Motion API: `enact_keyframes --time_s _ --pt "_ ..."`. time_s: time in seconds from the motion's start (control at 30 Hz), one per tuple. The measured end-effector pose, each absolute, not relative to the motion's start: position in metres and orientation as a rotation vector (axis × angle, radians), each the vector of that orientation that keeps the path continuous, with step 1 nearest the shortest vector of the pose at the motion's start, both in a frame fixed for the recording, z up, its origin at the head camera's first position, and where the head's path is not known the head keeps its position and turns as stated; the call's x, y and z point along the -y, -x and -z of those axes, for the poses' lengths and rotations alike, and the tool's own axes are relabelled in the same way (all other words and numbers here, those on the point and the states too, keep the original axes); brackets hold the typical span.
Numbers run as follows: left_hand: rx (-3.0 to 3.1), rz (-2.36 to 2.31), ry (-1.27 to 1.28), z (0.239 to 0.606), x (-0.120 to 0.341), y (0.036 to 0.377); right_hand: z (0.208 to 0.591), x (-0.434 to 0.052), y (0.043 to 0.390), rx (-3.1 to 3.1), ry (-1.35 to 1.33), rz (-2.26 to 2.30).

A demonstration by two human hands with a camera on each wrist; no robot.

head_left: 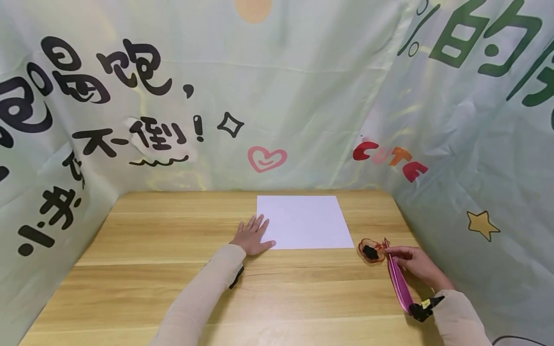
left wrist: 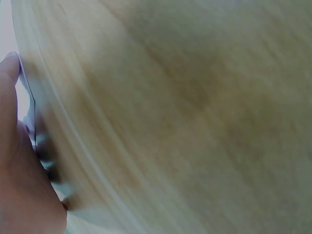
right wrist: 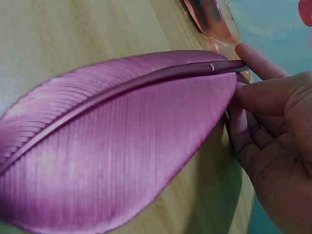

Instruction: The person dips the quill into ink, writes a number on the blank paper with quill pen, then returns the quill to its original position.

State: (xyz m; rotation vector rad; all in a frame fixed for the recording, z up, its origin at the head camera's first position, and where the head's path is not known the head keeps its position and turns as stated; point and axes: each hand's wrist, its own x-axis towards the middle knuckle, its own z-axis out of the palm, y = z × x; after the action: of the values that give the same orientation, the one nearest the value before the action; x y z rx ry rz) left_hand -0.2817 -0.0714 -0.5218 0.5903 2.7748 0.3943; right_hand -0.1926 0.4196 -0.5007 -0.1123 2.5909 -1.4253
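My left hand [head_left: 253, 239] lies with its fingers spread over the lower left corner of a blank white sheet of paper [head_left: 305, 222]. Part of that hand also shows at the left edge of the left wrist view. On the right, my right hand [head_left: 417, 264] pinches the narrow stem end of a glossy purple feather-shaped piece [right wrist: 122, 141] between thumb and fingers. Its ribbed, broad end points back toward the wrist. Just left of these fingertips sits a small orange translucent dish [head_left: 361, 252] with something black [head_left: 370, 252] in it.
A light wooden table [head_left: 143, 288] carries everything. Printed cloth [head_left: 303, 105] hangs behind it and along both sides. Each wrist wears a black device, the right one [head_left: 421, 312] close to the purple piece's broad end. A dark cable [head_left: 515, 338] shows at bottom right.
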Motion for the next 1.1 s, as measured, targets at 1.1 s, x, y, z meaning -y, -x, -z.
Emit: enact_keyframes --time_s 1.1 --pt "-2.765 -0.396 -0.593 0.519 0.07 0.279 0.522 -0.415 0.192 -2.937 0.385 1.522"
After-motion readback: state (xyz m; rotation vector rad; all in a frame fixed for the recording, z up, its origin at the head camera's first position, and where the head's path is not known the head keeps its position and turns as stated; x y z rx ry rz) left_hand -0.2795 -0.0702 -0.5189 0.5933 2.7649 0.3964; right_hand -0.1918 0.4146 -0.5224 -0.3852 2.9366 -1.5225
